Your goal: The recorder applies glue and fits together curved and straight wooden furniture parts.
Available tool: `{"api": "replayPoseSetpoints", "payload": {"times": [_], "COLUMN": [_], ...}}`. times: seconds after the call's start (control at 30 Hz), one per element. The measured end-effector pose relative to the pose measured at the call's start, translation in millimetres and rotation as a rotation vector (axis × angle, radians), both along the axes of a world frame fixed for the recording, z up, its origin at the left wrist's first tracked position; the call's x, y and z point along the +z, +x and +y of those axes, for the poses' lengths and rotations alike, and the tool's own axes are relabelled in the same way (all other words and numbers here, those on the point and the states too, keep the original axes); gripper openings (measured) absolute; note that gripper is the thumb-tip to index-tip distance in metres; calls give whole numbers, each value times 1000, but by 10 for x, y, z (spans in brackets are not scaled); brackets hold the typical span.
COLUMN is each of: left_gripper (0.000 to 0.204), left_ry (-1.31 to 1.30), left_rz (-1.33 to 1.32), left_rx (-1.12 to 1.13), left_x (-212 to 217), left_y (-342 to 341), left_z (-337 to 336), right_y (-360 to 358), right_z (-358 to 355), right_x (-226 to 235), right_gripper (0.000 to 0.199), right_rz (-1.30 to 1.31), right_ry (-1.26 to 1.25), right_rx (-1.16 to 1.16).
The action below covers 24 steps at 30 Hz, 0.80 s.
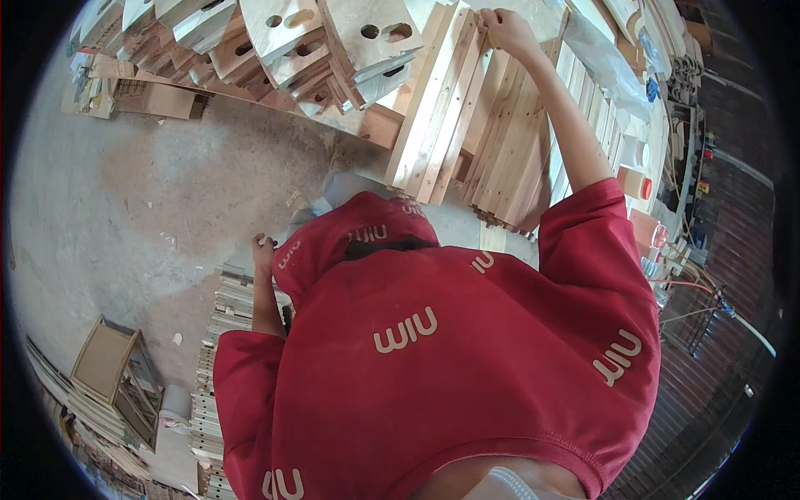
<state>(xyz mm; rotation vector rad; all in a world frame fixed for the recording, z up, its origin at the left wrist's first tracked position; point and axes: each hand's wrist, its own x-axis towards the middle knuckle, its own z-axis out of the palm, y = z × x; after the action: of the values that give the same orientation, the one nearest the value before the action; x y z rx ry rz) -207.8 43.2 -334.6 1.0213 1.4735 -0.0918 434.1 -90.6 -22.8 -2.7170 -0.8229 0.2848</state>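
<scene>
My right arm reaches far forward over a row of pale wooden strips [437, 104]. My right hand [510, 35] is at their far end, its fingers bent together beside the edge of a strip. A small yellowish spot shows at the fingers; what they hold, if anything, is too small to name. Low on the left, my left hand [263, 250] is closed, with the fingers curled. Whatever may be in it is hidden. Just right of the strips lies another bundle of long wooden strips [510, 150].
Thick wooden boards with round and oval holes [287, 37] are stacked at the far left. More stacked strips [218, 333] stand by my left elbow, near a wooden frame box [104, 358]. Plastic containers [635, 185] and a hose [750, 329] are on the right.
</scene>
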Motion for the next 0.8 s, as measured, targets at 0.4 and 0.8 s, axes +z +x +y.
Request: {"api": "replayPoseSetpoints", "payload": {"times": [0.4, 0.8], "left_gripper": [37, 37], "left_ry": [3, 80], "left_rz": [-16, -66], "left_rx": [-30, -30], "left_x": [-10, -279], "left_y": [-62, -286], "left_z": [-12, -109], "right_y": [-110, -857], "right_z": [-3, -81], "right_x": [-16, 99], "right_gripper": [39, 36], "right_rz": [-158, -161], "right_ry": [-126, -181], "right_rx": [15, 18]}}
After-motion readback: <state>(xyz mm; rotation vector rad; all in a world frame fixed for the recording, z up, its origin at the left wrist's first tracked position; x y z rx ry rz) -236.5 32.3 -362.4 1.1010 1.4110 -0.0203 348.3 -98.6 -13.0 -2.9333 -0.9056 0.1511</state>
